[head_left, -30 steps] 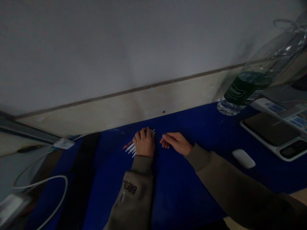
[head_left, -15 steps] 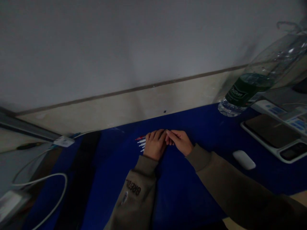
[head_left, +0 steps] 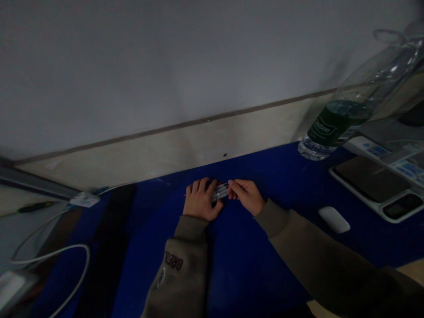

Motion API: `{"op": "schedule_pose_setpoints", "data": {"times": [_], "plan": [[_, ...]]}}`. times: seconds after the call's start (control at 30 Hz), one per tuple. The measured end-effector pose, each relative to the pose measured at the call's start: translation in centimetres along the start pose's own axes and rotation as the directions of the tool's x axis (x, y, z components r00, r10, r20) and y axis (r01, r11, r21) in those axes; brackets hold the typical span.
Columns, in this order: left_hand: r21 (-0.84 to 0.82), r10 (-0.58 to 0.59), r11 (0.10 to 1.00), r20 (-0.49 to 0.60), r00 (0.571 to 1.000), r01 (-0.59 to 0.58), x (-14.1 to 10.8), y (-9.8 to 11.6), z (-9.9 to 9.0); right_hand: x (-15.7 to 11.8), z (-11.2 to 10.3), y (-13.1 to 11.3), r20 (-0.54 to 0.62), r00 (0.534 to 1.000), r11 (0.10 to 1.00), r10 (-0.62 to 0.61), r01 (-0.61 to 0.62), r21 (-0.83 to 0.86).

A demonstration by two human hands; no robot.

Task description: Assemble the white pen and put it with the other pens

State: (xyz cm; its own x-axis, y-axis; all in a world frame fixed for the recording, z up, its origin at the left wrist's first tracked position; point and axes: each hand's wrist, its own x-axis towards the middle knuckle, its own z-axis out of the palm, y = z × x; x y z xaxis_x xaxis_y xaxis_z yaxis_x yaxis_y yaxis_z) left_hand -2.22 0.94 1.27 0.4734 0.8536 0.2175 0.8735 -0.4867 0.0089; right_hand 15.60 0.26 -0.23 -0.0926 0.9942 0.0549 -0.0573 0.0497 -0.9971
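**Pens [head_left: 220,191] pinched between both hands over blue desk mat [head_left: 265,260]**

Right at the centre of the desk now, the pens are gathered in a tight, flat bundle, pale barrels side by side, with a thin streak of red poking out past the left hand. The left hand [head_left: 200,201] comes in palm down, fingers curled and closed over one end of the bundle. The right hand [head_left: 247,196] meets it from the other side, its thumb and fingertips [head_left: 232,183] pinched firmly on the other end. Only a short stretch of the pens shows between the two hands, and from this angle there's no telling whether the bundle rests on the mat or sits just above it.

Both arms run back in olive-brown sleeves, the left sleeve [head_left: 174,260] printed with dark lettering. Out to the right, a white mouse [head_left: 334,219] lies on the mat, well apart from the hands, beside a dark tablet in a white case [head_left: 369,185]. A clear plastic water bottle [head_left: 334,123] with a green label lies against the wall [head_left: 165,66]. Over on the left, a white cable [head_left: 49,260] curls away from the mat's edge.
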Motion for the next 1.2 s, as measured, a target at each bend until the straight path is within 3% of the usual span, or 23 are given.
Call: {"op": "schedule_pose_setpoints", "data": {"times": [0.33, 0.6, 0.73, 0.8, 0.9, 1.1, 1.2], "plan": [[-0.002, 0.07, 0.998, 0.027, 0.997, -0.07, 0.4, 0.6, 1.0, 0.1, 0.0, 0.5, -0.017, 0.999, 0.999, -0.028, 0.027, -0.029], [-0.045, 0.184, 0.982, 0.003, 0.983, -0.184, 0.6, 0.7, 1.3, 0.4, -0.4, 0.4, -0.196, 0.978, 0.995, -0.069, 0.055, -0.08], [-0.061, 0.187, 0.98, -0.009, 0.982, -0.187, 0.6, 0.9, 1.5, 0.5, -0.8, 0.5, -0.238, 0.949, 0.941, -0.209, 0.128, -0.315], [-0.074, 0.172, 0.982, -0.018, 0.985, -0.173, 0.6, 1.1, 1.5, 0.4, -0.8, 0.3, -0.187, 0.935, 0.863, -0.302, 0.185, -0.471], [-0.096, 0.121, 0.988, -0.036, 0.992, -0.123, 0.6, 1.2, 1.4, 0.2, -0.6, 0.1, -0.065, 0.944, 0.783, -0.324, 0.229, -0.579], [-0.102, -0.038, 0.994, -0.056, 0.998, 0.033, 0.5, 1.1, 1.1, 0.1, -0.4, 0.4, 0.052, 0.959, 0.739, -0.279, 0.249, -0.626], [-0.077, -0.174, 0.983, -0.072, 0.982, 0.169, 0.4, 1.1, 1.1, 0.2, -0.4, 0.7, 0.074, 0.959, 0.718, -0.272, 0.254, -0.648]]}}
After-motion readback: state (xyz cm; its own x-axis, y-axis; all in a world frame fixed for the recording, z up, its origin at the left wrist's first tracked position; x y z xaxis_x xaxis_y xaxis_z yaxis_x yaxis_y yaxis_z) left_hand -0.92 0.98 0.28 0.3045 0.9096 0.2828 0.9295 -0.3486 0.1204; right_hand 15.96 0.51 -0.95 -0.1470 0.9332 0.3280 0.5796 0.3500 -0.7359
